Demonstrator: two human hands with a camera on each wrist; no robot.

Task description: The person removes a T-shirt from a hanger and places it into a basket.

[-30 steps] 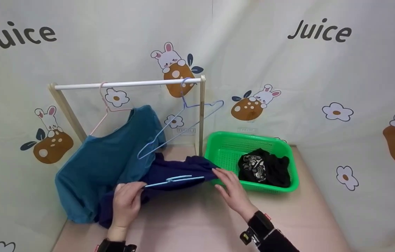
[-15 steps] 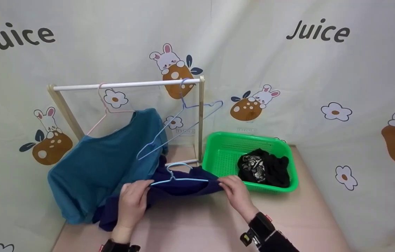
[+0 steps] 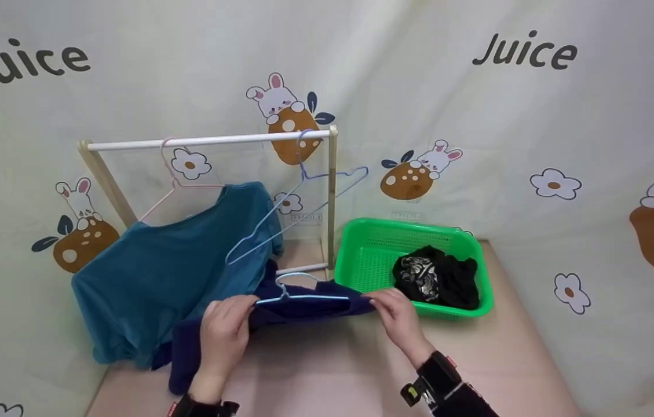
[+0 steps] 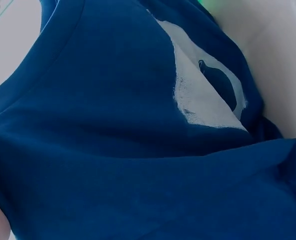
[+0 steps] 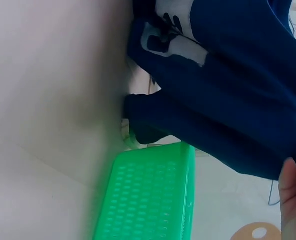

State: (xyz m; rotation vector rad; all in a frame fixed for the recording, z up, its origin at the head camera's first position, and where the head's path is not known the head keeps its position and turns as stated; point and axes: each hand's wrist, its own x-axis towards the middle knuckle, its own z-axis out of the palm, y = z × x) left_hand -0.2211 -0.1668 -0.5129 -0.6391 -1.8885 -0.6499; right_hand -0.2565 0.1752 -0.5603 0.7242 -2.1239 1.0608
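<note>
A navy shirt (image 3: 189, 350) hangs between my two hands, with a light blue clothes hanger (image 3: 303, 297) set in its neckline and the hook standing up. My left hand (image 3: 225, 330) pinches the shirt and hanger at the left shoulder. At the opposite shoulder, my right hand (image 3: 399, 318) pinches the cloth near the hanger's right end. The left wrist view is filled by the shirt front (image 4: 98, 105), which carries a white print (image 4: 192, 92). In the right wrist view the thumb (image 5: 288, 185) presses on the shirt's edge.
Behind, a rack with a white rail (image 3: 234, 139) bears a teal top (image 3: 182, 260) on a pink hanger (image 3: 169, 168) and a bare blue-purple hanger (image 3: 269, 220). To the right stands a green basket (image 3: 361, 255) holding black clothing with a silvery print (image 3: 448, 278).
The right hand has gone from touching the shoulder with extended fingers to pinching it. The hanger's hook has tipped upright, and the shirt is stretched wider between both hands.
</note>
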